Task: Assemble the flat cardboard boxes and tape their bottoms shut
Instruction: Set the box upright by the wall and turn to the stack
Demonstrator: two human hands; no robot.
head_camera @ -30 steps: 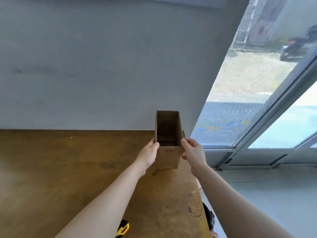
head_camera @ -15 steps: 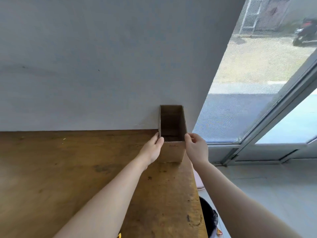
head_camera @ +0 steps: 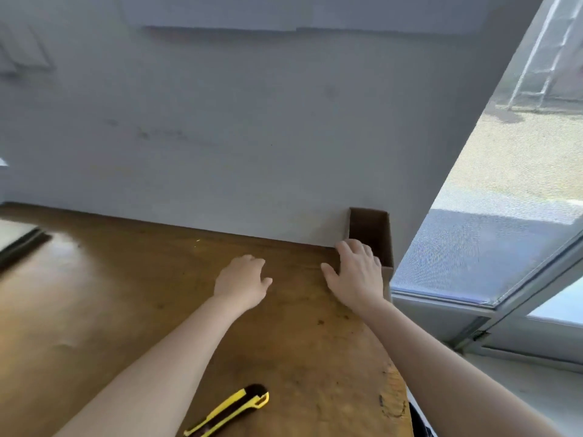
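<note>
At the far right corner of the table [head_camera: 126, 310], an open-topped cardboard box [head_camera: 375, 234] stands against the wall [head_camera: 252, 121]. The right hand [head_camera: 356, 272], fingers spread apart, overlaps its near left edge. The left hand [head_camera: 241, 280], fingers loosely apart, holds nothing.

The wooden table [head_camera: 126, 310] offers a wide stretch of open wood to the left of the left hand [head_camera: 243, 279], and a narrower gap between it and the right hand [head_camera: 356, 272]. The grey wall [head_camera: 252, 137] closes the back. The cardboard box [head_camera: 372, 228] fills the far right corner against the wall, with the right hand just before it. A yellow utility knife [head_camera: 230, 411] lies near the front, between the forearms. A dark flat thing [head_camera: 19, 241] sits at the left edge.
</note>
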